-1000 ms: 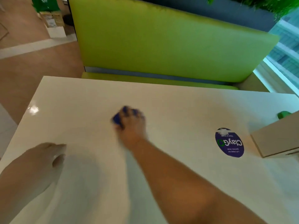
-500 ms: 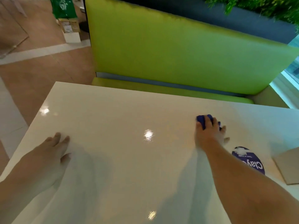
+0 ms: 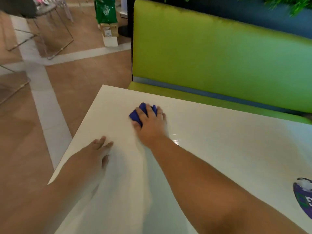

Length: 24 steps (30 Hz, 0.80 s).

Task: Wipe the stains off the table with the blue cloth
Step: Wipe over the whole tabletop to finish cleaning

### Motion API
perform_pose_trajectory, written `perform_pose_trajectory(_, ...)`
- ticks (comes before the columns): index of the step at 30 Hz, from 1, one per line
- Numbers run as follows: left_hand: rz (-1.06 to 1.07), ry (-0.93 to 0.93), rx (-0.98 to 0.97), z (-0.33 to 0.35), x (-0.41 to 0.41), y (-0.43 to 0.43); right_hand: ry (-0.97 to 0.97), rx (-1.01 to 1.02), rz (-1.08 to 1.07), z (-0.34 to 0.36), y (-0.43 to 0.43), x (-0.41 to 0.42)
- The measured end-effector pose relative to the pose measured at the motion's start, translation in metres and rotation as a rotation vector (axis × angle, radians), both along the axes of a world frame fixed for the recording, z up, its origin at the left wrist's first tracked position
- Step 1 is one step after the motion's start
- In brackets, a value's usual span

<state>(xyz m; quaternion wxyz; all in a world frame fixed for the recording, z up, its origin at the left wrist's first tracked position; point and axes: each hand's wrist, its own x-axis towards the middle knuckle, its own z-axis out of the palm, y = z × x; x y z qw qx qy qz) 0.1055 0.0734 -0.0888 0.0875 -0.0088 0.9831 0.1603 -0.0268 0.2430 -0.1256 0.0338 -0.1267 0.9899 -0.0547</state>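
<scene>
The right hand gripped the bunched blue cloth against the table near its far left corner. The left hand lay flat and outstretched beside the left edge.

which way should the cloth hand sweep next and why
Probably rightward, along the far edge. The right hand grips the crumpled blue cloth against the glossy white table near its far left corner, so little surface lies on that side, while a broad stretch lies open to the right. No stains are discernible.
</scene>
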Motion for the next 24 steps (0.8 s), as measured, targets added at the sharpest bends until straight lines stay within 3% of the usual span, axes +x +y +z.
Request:
perform_pose_trajectory(4,0.096,0.015,0.01,0.012,0.011,-0.012,-0.046,-0.019,0.468,0.001,-0.027,0.019)
perform_pose_trajectory(6,0.152,0.009,-0.045,0.018,0.02,-0.018,-0.028,-0.021,0.4,-0.001,-0.008,0.003)
perform_pose_trajectory(9,0.191,0.017,-0.042,0.022,0.031,-0.026,-0.029,0.019,0.015,0.001,0.031,-0.015)
perform_pose_trajectory(11,0.211,0.041,0.006,0.021,0.036,-0.031,-0.037,0.066,-0.067,0.001,0.032,-0.005)
perform_pose_trajectory(16,0.237,0.032,0.12,0.026,0.044,-0.037,-0.052,-0.07,0.466,-0.003,-0.038,0.138)
perform_pose_trajectory(20,0.202,0.058,0.109,0.04,0.058,-0.035,-0.083,-0.082,0.734,0.005,-0.059,0.268)
perform_pose_trajectory(22,0.176,0.042,0.11,0.044,0.066,-0.037,-0.093,-0.174,0.723,0.006,-0.049,0.269)
perform_pose_trajectory(24,0.149,0.026,0.159,0.044,0.073,-0.041,-0.12,-0.212,0.553,0.005,-0.029,0.243)
